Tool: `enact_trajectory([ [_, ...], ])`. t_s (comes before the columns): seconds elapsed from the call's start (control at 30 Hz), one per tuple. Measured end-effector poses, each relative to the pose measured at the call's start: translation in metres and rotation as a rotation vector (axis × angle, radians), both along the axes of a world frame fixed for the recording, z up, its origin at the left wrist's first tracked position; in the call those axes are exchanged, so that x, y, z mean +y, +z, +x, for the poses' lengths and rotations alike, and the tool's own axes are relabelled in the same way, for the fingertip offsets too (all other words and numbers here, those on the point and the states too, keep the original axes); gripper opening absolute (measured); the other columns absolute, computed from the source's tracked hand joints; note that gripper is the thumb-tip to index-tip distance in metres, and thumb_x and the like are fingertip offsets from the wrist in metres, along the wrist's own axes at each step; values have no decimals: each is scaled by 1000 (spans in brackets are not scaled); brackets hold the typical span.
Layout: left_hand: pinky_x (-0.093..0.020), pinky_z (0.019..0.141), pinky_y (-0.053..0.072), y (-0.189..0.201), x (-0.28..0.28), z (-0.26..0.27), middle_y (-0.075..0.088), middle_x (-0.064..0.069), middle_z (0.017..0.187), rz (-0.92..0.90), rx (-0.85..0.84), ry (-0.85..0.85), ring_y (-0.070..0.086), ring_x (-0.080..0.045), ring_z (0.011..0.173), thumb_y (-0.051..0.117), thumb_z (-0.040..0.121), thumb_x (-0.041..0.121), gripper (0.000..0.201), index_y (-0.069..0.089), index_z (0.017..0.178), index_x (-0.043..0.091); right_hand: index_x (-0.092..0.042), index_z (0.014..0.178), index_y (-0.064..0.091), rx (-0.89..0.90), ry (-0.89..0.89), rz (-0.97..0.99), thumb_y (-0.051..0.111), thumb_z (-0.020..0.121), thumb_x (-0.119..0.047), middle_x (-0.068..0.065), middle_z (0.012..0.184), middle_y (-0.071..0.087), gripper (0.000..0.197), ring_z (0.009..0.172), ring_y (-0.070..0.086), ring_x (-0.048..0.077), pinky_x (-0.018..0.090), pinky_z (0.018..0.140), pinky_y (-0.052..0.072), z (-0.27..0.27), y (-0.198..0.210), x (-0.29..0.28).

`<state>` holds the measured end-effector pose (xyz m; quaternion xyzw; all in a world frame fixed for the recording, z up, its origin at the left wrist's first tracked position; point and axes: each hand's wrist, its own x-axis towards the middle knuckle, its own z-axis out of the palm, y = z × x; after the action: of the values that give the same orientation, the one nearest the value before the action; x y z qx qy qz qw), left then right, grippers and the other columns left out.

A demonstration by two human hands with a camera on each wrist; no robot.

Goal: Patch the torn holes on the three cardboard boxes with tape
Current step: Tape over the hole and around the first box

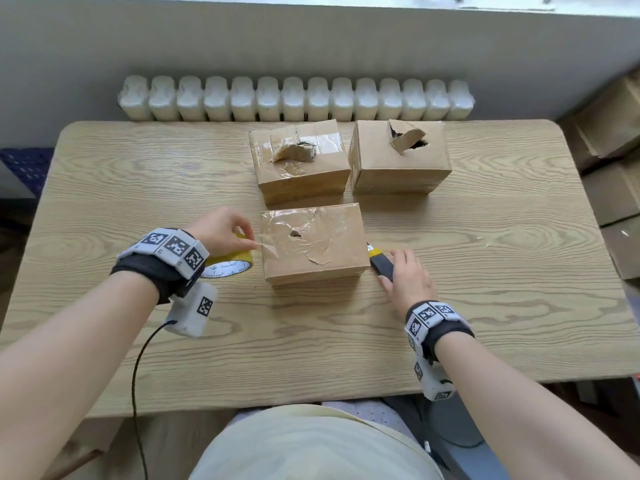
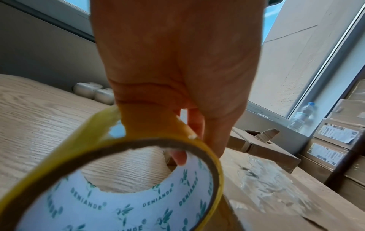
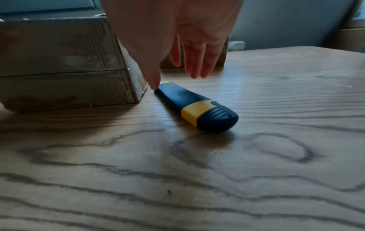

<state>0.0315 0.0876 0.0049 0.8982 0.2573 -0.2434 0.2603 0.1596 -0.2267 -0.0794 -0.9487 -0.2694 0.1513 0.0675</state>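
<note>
The tape roll point(image 1: 230, 266) stands on the table point(image 1: 104, 202) at nine o'clock of the nearest box point(image 1: 313, 245), held by the left hand point(image 1: 221, 232), whose fingers pinch its loose end. The left wrist view alone shows a finger hooked inside the core. At three o'clock, the right hand point(image 1: 407, 275) hangs spread over the knife point(image 3: 195, 107), thumb touching it.

"DENIANDE" printed repeatedly, green, on tape roll point(image 2: 126, 201) white inner core.
</note>
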Motion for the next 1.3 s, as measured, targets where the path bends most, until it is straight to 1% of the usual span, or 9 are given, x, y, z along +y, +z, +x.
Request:
enact_trajectory([
  [0.13,-28,77,45,2,-1,0,64,4,94,-34,-34,-6,57,-13,94,69,82,38,16,71,88,23,-8,126,42,73,-50,-105,64,87,-37,9,122,47,54,115,47,24,34,93,41,6,-12,10],
  [0.37,-24,64,39,6,-6,-2,56,4,79,-68,-42,24,51,-7,70,65,86,30,10,65,96,27,-1,119,44,151,-118,-133,60,90,-23,17,121,45,40,114,47,32,39,91,41,16,-11,25],
  [0.57,-26,62,37,5,-8,-2,52,11,78,-13,-34,7,46,0,68,57,90,32,7,61,92,27,1,118,46,126,-179,34,56,92,-26,19,117,49,39,108,51,37,40,87,40,24,36,33],
  [0.67,-27,65,39,6,-9,-1,54,8,81,6,-25,12,51,-9,72,56,91,38,16,62,93,24,-5,115,53,135,-199,238,58,90,-29,15,112,54,35,103,54,33,39,87,42,24,63,43],
  [0.73,-27,66,40,6,-9,-1,54,6,81,1,-35,19,54,-14,77,57,91,37,16,62,93,22,-9,112,58,255,-138,340,61,89,-28,9,106,60,30,98,58,26,37,88,46,19,79,54],
  [0.93,-28,60,45,5,-8,-2,59,5,77,4,-52,49,55,-15,67,57,91,34,12,62,90,23,-2,107,62,1008,-128,560,58,92,-12,5,87,64,18,81,62,19,32,78,54,-30,100,96],
  [1.03,-32,64,49,4,-8,-3,64,1,82,31,-51,52,61,-20,75,58,90,36,10,60,85,28,-1,95,63,1254,-190,534,58,92,-14,17,90,62,15,84,61,30,44,86,52,-46,93,112],
  [1.1,-33,67,49,4,-8,-3,64,0,85,36,-57,52,61,-20,78,58,90,36,9,60,84,28,1,93,63,1325,-222,512,59,92,-16,22,95,60,17,90,59,34,50,91,48,-54,89,118],
  [1.3,-39,82,51,2,-9,-4,59,3,93,58,-67,50,57,-19,89,58,89,37,10,58,84,28,3,91,63,1357,-289,534,57,93,-16,25,97,55,20,92,51,35,44,86,49,-64,84,129],
])
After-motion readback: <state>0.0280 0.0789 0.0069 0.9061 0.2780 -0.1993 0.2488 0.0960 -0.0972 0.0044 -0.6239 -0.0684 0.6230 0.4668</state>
